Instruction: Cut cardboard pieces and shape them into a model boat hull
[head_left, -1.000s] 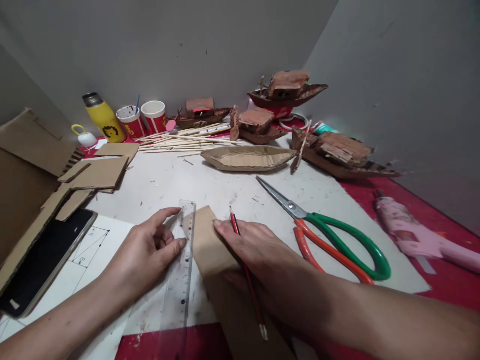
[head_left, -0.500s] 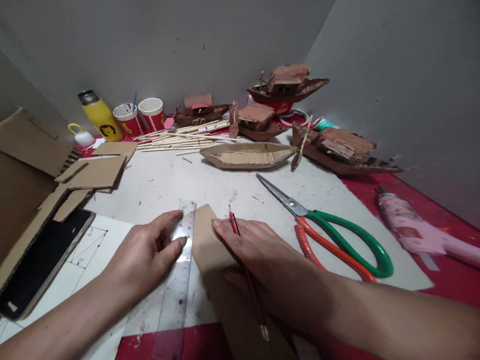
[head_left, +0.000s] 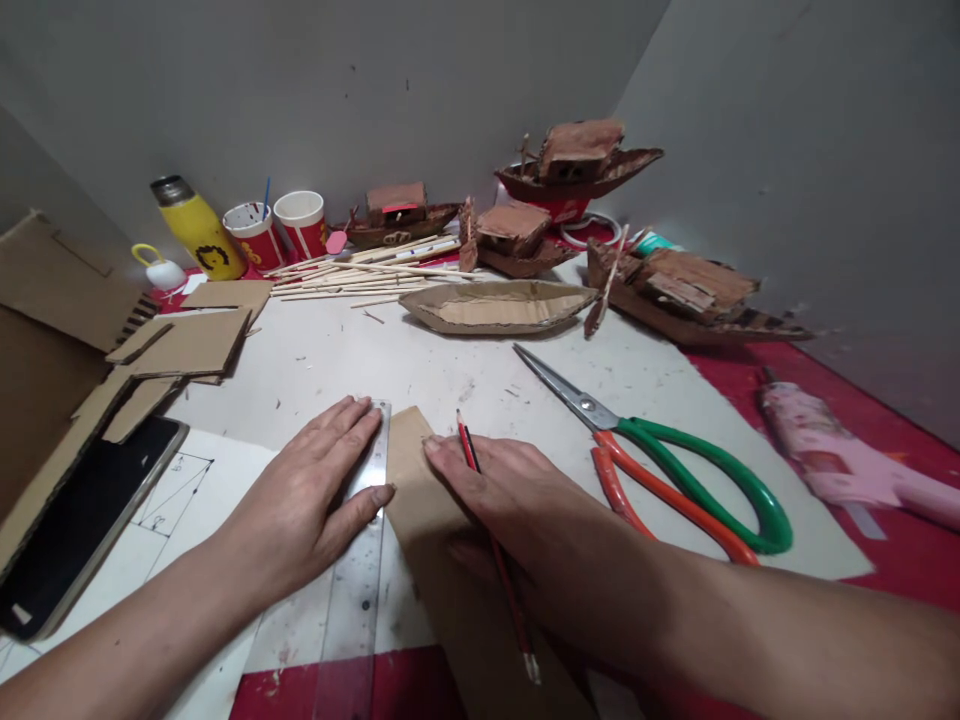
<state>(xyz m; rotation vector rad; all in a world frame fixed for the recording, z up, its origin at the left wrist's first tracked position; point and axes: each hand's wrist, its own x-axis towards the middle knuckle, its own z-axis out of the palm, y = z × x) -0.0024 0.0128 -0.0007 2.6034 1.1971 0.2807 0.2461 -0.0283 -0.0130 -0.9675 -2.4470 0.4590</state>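
My left hand (head_left: 300, 500) lies flat across a clear plastic ruler (head_left: 360, 600), fingers stretched and thumb out over the ruler's right edge. Right beside that edge is a strip of brown cardboard (head_left: 412, 470), its far end cut to an angle. My right hand (head_left: 540, 520) rests on the strip, with a red and black pencil (head_left: 511, 590) tucked between its fingers, the sharp tip pointing away from me. Part of the strip is hidden under this hand. To the right lie large scissors (head_left: 637, 430) with one green and one orange handle, blades nearly closed.
A bare cardboard boat hull (head_left: 502, 305) stands ahead, with thin wooden sticks (head_left: 360, 275) behind it. Several brown model boats (head_left: 577, 165) line the back. Cardboard pieces (head_left: 187, 345), a phone (head_left: 90, 530) and a drawing (head_left: 176, 495) are left; a pink glue gun (head_left: 832, 450) is right.
My left hand has flattened onto the ruler, its fingers and thumb reaching further over it. The ruler's position is almost the same. My right hand and the pencil have not visibly moved.
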